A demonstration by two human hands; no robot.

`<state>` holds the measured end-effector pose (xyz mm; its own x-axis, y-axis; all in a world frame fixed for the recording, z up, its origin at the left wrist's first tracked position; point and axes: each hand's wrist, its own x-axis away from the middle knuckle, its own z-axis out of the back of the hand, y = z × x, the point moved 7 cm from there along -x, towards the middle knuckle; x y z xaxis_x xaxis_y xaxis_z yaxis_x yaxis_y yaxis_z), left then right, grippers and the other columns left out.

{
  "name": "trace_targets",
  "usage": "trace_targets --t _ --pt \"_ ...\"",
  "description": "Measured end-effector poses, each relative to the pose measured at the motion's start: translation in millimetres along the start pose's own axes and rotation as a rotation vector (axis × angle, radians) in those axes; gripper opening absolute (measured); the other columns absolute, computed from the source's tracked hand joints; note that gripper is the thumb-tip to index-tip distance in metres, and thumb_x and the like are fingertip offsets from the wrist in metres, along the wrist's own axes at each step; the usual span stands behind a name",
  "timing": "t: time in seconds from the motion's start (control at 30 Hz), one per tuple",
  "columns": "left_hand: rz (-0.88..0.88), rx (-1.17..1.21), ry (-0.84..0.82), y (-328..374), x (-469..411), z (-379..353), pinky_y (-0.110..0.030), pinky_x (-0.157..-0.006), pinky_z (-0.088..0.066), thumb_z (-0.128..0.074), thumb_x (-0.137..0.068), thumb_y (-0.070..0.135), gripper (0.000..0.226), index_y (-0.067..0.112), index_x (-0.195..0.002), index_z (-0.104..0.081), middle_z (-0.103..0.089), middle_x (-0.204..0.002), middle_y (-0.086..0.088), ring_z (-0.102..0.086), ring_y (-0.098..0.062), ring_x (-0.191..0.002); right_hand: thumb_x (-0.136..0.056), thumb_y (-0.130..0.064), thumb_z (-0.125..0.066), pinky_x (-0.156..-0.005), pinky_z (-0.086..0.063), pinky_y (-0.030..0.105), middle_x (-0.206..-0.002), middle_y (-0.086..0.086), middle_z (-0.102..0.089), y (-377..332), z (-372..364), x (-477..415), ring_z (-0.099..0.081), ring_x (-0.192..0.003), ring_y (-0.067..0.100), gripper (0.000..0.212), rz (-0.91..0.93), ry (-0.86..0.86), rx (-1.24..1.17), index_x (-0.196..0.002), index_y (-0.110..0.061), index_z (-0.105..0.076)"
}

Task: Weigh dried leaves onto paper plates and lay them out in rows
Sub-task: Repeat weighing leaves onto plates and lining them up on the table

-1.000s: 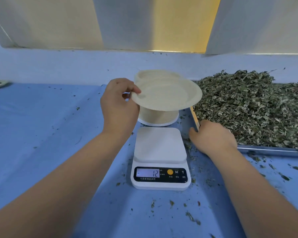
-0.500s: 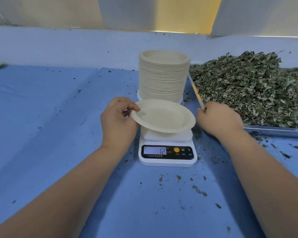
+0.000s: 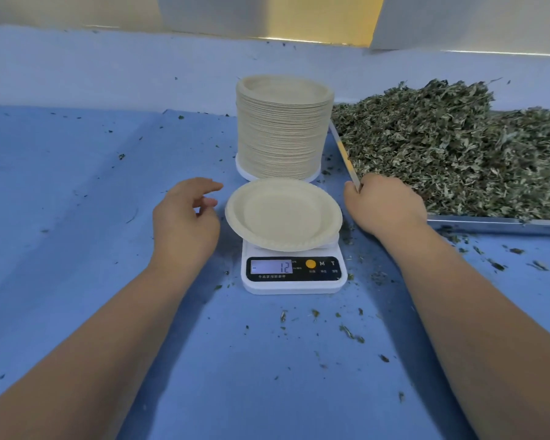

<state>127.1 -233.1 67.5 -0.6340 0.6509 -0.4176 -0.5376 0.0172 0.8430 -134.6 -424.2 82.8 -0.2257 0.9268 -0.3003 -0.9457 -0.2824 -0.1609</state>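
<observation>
Plate-setting step: empty paper plate point(image 3: 283, 214) sat on the scale point(image 3: 292, 281) near the middle of the bench point(image 3: 77, 233), left hand point(image 3: 185, 217) relaxed and holding nothing just beside it, right hand point(image 3: 385, 204) gripped the tray point(image 3: 489, 222) rim; next move probably needed dried leaves point(image 3: 442, 147) lifted onto it.

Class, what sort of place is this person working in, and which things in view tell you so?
Probably a small herb-processing or packing workbench: a metal tray heaped with dried leaves, a tall stack of paper plates, and a digital scale on a blue-covered table.
</observation>
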Motion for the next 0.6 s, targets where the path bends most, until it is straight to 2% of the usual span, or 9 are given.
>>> trace_targets --t 0.03,0.1,0.23,0.43,0.6 --pt "0.032 0.049 -0.015 -0.3 1.0 -1.7 -0.024 -0.095 -0.054 -0.045 -0.092 -0.004 0.044 0.024 -0.113 -0.072 -0.069 -0.120 0.009 -0.069 -0.010 -0.102 -0.101 -0.050 -0.035 -0.053 -0.032 0.029 -0.072 0.002 -0.049 -0.2 -1.2 -0.7 -0.048 -0.059 0.022 0.041 -0.003 -0.019 0.008 -0.089 -0.015 -0.051" --pt "0.071 0.113 -0.038 0.6 2.3 -4.9 -0.032 -0.096 -0.054 -0.047 -0.096 0.002 0.039 0.026 -0.112 -0.072 -0.071 -0.116 0.006 -0.071 -0.016 -0.103 -0.100 -0.051 -0.034 -0.059 -0.039 0.034 -0.076 0.004 -0.048 -0.5 -3.9 -2.9 -0.052 -0.067 0.028 0.040 -0.013 -0.063 0.020 -0.096 -0.014 -0.049" --pt "0.118 0.139 -0.053 -0.7 4.2 -7.6 -0.033 -0.094 -0.055 -0.049 -0.096 0.006 0.034 0.028 -0.109 -0.072 -0.073 -0.111 0.006 -0.071 -0.018 -0.101 -0.100 -0.050 -0.032 -0.063 -0.040 0.037 -0.076 0.004 -0.046 0.0 -6.5 -5.1 -0.052 -0.072 0.031 0.039 -0.014 -0.091 0.020 -0.100 -0.014 -0.047" --pt "0.205 0.207 -0.045 -4.5 5.2 -7.5 -0.032 -0.087 -0.059 -0.045 -0.096 0.008 0.035 0.026 -0.106 -0.073 -0.074 -0.094 0.008 -0.073 -0.003 -0.081 -0.099 -0.049 -0.033 -0.068 -0.041 0.039 -0.073 0.002 -0.045 0.2 -5.3 -5.6 -0.049 -0.066 0.028 0.040 -0.006 -0.062 0.013 -0.099 -0.014 -0.050" --pt "0.240 0.223 -0.057 -6.9 4.9 -9.3 -0.036 -0.089 -0.059 -0.045 -0.094 0.011 0.035 0.027 -0.103 -0.074 -0.075 -0.089 0.012 -0.073 -0.004 -0.083 -0.098 -0.047 -0.035 -0.067 -0.038 0.038 -0.072 0.003 -0.043 1.6 -6.0 -7.0 -0.048 -0.069 0.030 0.036 -0.007 -0.040 0.018 -0.097 -0.014 -0.051"
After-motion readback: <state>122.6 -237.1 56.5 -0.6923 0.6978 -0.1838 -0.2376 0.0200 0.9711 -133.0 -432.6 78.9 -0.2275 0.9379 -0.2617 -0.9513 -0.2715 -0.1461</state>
